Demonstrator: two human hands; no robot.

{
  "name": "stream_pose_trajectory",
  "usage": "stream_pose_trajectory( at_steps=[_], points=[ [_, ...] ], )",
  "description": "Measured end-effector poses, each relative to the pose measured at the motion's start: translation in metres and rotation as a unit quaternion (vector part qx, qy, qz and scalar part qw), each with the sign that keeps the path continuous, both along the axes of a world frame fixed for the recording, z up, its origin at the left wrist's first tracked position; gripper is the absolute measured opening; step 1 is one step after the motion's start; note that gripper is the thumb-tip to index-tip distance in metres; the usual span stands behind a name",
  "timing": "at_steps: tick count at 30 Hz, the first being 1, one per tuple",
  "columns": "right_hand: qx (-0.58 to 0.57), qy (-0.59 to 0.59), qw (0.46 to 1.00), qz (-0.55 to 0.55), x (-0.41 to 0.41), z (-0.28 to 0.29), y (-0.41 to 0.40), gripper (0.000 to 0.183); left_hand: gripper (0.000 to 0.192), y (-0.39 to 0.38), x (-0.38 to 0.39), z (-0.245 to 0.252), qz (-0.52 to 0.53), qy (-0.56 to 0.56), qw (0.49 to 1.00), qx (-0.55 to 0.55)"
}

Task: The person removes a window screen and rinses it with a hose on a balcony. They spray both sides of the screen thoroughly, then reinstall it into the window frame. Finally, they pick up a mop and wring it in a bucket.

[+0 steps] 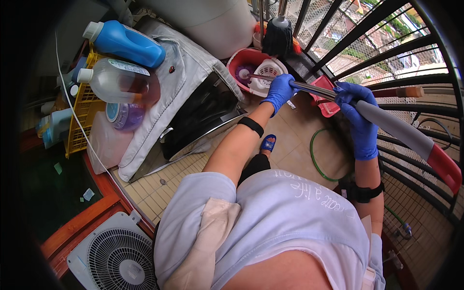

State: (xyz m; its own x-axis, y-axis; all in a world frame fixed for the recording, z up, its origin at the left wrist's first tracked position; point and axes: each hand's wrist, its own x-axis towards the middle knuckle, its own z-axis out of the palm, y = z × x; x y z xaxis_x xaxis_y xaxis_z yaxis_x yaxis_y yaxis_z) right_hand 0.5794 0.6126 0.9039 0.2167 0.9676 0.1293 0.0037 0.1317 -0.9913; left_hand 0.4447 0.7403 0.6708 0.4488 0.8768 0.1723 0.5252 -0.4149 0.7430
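Observation:
Both of my hands wear blue gloves and hold one long mop pole. My left hand (281, 90) grips the metal shaft of the mop (315, 90) close to the bucket. Farther up, my right hand (357, 114) is around the pole at the lower end of its grey and red grip. The purple mop head (245, 73) is down inside a red mop bucket (235, 54), beside the white wringer basket (269, 72). A red dustpan (326, 106) lies beyond the pole, between my hands.
A covered front-loading machine (174, 79) stands at the left with bottles on top. A green hose (313, 156) curls on the tiled floor. Black railings (391, 54) run along the right. A second, dark mop (277, 36) stands behind the bucket. A fan (119, 253) is at lower left.

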Motion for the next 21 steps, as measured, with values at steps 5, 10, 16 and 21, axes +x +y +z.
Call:
stream_pose_trajectory(
  at_steps=[5, 10, 16, 21],
  points=[
    [-0.053, -0.051, 0.997, -0.019, 0.012, -0.003, -0.009, 0.020, 0.023, 0.001, 0.006, 0.000, -0.051, 0.156, 0.986, -0.019],
    [-0.027, 0.002, 0.997, -0.073, 0.023, 0.003, -0.076, 0.019, 0.023, -0.056, 0.023, 0.015, -0.113, 0.135, 0.984, -0.039],
    [-0.056, -0.027, 0.990, -0.130, 0.043, 0.040, -0.158, 0.021, 0.024, -0.146, 0.066, 0.031, -0.190, 0.116, 0.974, -0.048],
    [-0.067, -0.011, 0.987, -0.145, 0.071, 0.055, -0.232, 0.024, 0.029, -0.233, 0.104, 0.039, -0.185, 0.083, 0.977, -0.067]
  ],
)
